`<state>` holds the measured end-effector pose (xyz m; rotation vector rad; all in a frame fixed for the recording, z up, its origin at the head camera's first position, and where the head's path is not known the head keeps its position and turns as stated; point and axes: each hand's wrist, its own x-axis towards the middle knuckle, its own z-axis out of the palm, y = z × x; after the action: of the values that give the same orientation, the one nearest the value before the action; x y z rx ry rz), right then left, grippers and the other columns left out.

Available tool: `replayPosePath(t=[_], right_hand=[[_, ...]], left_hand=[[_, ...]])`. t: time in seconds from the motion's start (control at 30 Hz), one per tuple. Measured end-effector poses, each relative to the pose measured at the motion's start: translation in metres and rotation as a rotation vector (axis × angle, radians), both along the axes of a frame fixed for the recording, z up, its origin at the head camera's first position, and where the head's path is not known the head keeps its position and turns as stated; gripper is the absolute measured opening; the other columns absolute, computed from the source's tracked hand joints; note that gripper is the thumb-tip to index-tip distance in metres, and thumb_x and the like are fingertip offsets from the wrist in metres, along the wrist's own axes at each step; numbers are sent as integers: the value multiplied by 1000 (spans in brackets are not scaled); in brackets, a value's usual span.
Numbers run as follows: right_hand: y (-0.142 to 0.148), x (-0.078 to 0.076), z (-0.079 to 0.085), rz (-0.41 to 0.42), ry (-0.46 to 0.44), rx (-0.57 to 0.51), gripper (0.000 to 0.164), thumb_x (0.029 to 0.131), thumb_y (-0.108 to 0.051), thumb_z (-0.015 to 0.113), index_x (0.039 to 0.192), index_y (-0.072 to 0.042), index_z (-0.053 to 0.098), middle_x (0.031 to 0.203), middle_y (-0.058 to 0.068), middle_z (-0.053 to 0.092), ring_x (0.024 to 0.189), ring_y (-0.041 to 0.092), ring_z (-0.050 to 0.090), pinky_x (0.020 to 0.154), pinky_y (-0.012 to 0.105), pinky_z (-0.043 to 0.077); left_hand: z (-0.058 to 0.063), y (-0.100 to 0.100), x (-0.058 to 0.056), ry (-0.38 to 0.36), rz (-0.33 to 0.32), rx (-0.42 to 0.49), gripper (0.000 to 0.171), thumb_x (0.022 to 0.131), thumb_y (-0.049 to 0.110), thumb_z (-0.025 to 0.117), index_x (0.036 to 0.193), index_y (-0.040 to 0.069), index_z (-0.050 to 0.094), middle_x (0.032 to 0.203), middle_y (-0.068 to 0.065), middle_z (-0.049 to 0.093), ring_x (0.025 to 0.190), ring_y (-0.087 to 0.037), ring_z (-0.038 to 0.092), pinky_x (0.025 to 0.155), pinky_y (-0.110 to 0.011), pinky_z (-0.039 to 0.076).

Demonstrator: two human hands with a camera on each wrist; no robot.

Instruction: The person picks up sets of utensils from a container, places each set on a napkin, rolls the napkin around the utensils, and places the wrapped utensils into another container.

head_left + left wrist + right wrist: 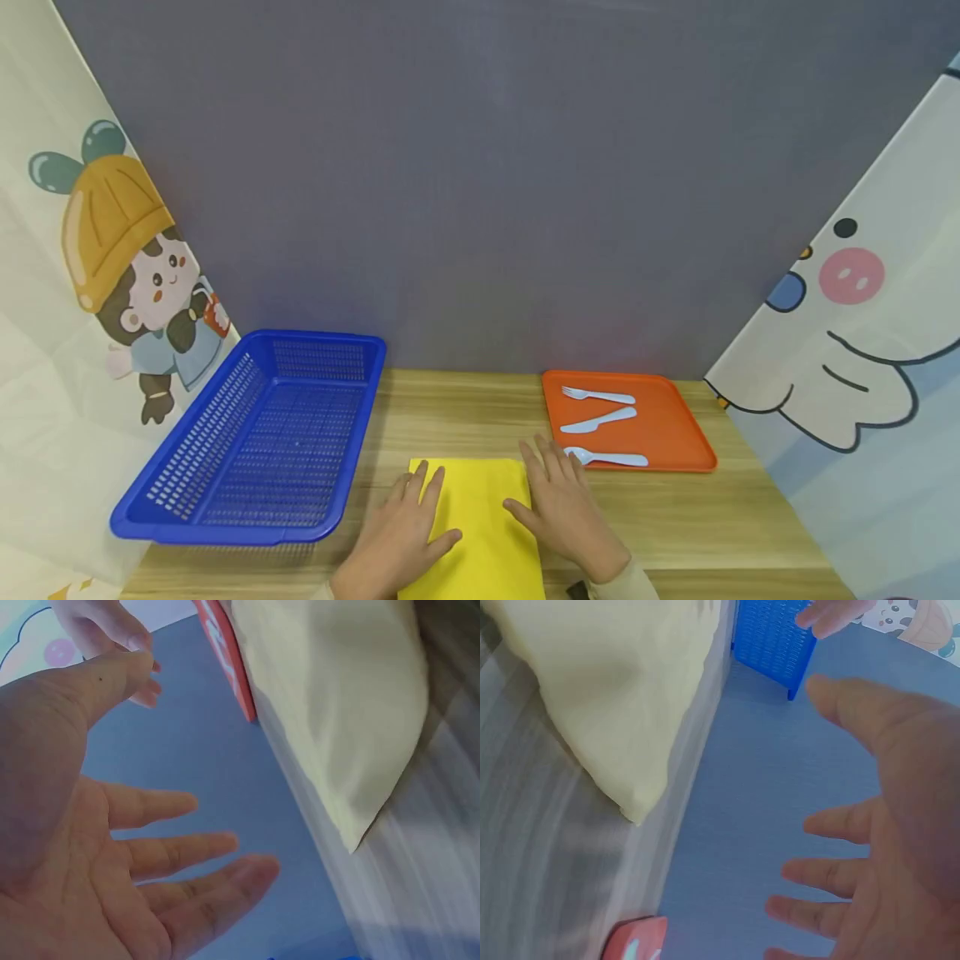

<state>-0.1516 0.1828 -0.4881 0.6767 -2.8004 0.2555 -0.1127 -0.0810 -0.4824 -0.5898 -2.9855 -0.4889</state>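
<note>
Head view: a yellow cloth [480,525] lies flat on the wooden table [465,412], between and partly beneath my left hand [401,529] and right hand [567,512], both spread wide and gripping nothing. Left wrist view: the left fingers extend, apart from the cloth's corner. Right wrist view: the right fingers are likewise extended, clear of the cloth. I judge this step as getting into position; next, I would lower the fingertips onto its edges.

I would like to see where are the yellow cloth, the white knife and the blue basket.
Yellow cloth [484,529], head view: its uncovered upper surface.
White knife [597,422], head view: middle of its length.
Blue basket [217,533], head view: its near rim.
</note>
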Motion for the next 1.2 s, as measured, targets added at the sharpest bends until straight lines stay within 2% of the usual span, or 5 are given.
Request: replayPosePath(t=[0.2,0.47,0.63,0.83,1.2], right_hand=[[-2,-6,-7,74,-42,-31,79,89,-42,75,148,-1,43,147,25,42,129,43,45,102,58,43],[-8,-16,-20,184,-99,73,58,92,-29,73,141,-4,53,143,19,49,125,33,52,93,47,53],[-11,-20,-27,257,-133,76,51,94,-22,71,139,-5,55,144,17,51,128,32,52,101,47,48],[-13,-24,-34,321,-151,104,41,96,-16,67,136,-10,60,142,16,54,130,29,51,106,47,43],[-12,-26,-33,319,-214,105,38,95,-12,67,133,-9,62,137,18,56,128,32,51,107,50,42]], left_hand=[[-6,1,4,-24,-59,-10,74,87,48,74,136,-3,55,134,-24,55,115,-42,57,84,-53,55],[-19,2,10,-98,-87,-75,65,82,48,78,126,2,63,125,-19,60,107,-38,59,73,-46,59],[-26,4,14,-101,-126,-118,58,79,46,81,118,5,66,114,-12,60,97,-31,60,64,-35,58],[-31,5,15,-131,-136,-143,53,76,44,84,112,9,66,106,-9,57,92,-26,57,60,-32,55],[-31,-1,11,-127,-119,-136,49,74,37,87,108,9,65,109,-12,56,92,-28,56,56,-29,53]])
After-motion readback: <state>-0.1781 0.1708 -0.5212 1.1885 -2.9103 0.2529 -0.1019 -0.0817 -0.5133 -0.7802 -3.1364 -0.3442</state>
